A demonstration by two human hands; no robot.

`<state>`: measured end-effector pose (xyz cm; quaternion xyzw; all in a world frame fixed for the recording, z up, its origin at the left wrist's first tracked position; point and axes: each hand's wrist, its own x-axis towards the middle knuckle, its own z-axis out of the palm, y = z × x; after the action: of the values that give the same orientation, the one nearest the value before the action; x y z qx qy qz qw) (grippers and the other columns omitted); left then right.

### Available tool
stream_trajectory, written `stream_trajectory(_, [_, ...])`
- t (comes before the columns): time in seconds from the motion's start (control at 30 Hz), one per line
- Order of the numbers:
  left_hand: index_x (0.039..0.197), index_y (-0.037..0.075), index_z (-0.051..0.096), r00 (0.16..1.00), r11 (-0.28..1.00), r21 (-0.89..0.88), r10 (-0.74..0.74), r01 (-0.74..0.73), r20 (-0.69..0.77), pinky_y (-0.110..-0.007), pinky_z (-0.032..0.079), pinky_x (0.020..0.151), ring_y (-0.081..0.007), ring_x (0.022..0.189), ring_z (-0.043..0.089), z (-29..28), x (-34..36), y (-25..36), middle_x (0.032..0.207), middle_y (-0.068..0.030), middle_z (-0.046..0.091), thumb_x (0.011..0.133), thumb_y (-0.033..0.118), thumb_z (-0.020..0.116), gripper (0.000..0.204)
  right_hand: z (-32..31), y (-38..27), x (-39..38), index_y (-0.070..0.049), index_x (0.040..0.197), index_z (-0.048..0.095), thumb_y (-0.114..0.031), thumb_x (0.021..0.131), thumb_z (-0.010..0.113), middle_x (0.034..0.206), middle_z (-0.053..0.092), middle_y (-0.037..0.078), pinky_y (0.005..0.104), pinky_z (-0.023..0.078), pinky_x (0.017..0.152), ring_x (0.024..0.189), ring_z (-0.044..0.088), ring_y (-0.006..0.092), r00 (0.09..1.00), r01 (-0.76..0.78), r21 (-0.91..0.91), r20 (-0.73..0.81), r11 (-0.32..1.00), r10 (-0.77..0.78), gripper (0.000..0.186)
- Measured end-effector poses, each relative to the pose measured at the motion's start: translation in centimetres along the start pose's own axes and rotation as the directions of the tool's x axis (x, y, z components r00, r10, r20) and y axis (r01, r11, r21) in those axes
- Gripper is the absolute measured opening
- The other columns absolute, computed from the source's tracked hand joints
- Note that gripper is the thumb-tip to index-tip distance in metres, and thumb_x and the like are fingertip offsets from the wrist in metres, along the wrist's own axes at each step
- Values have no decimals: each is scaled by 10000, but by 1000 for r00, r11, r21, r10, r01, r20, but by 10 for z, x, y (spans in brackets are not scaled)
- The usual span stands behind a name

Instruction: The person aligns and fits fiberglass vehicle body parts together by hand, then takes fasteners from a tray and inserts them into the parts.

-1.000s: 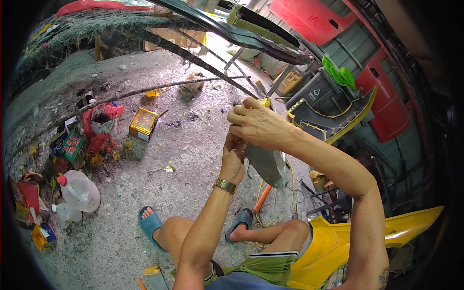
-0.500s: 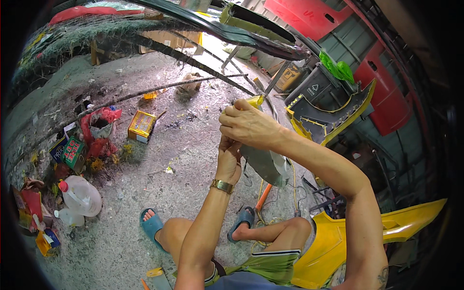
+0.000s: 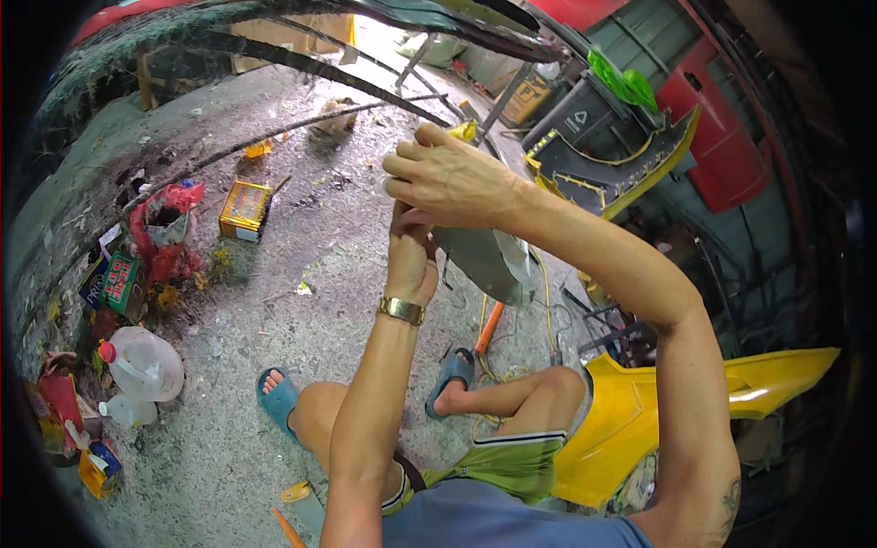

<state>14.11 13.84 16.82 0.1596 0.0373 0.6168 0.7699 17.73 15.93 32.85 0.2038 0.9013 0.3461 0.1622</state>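
A grey curved panel point(image 3: 489, 265) with a yellow end point(image 3: 464, 131) is held up in front of me, slanting down to the right over the floor. My right hand point(image 3: 457, 178) reaches across from the right, its fingers curled over the panel's upper part. Just below it, my left hand point(image 3: 414, 260), with a gold watch point(image 3: 401, 310) at the wrist, grips the panel's left side. Its fingertips are partly hidden behind the right hand. Both hands are closed and close together. I cannot make out whether something small is between the right fingers.
A large yellow body panel point(image 3: 630, 420) lies beside my right leg, with an orange handle point(image 3: 491, 327) and cables near my foot. A yellow-edged dark part point(image 3: 585, 187) leans by a grey bin point(image 3: 580, 114). To the left are a gold tin point(image 3: 245, 210), plastic jugs point(image 3: 146, 363) and litter.
The view has shifted, so the floor items sit higher and slightly further left in the picture. Both hands keep their hold on the panel, the right fingers slightly less bunched.
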Motion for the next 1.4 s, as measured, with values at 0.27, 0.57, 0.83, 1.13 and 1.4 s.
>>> stream_trajectory(0.27, [1169,168,550,1000,998,-60,-3,3,1,-329,455,873,-128,1046,551,0,3,1,1138,26,590,858,87,640,334,7,0,1,-157,816,636,-178,757,633,845,562,-40,294,377,859,931,548,118,999,19,30,-36,999,-18,63])
stream_trajectory(0.57, [1092,152,571,1000,993,-113,-16,14,-19,-267,449,838,-76,982,570,2,1,7,1075,53,621,859,14,601,273,6,1,-3,-134,839,567,-184,783,594,887,526,-17,318,397,873,940,542,132,997,18,77,-71,997,-13,80])
stream_trajectory(0.83, [1111,148,566,1000,996,-86,-3,2,-21,-298,470,819,-117,987,566,-4,1,1,1071,33,612,853,53,630,282,14,-4,0,-144,832,587,-208,765,617,853,537,-33,311,398,853,905,537,139,995,-4,-22,-102,1000,2,97])
stream_trajectory(1.13, [1233,163,514,1000,1000,21,6,-5,-28,-325,461,811,-128,1014,558,0,0,8,1136,35,586,872,95,623,384,21,-1,2,-133,806,585,-235,727,605,902,508,-19,296,398,861,940,511,129,989,72,-78,-121,994,-81,131])
stream_trajectory(1.4, [1163,127,550,999,999,17,45,-45,-18,-361,472,815,-149,987,560,-6,6,6,1076,1,607,893,60,546,278,5,4,1,-101,815,583,-196,744,600,919,498,27,332,396,814,928,517,165,986,123,122,-129,985,-107,120])
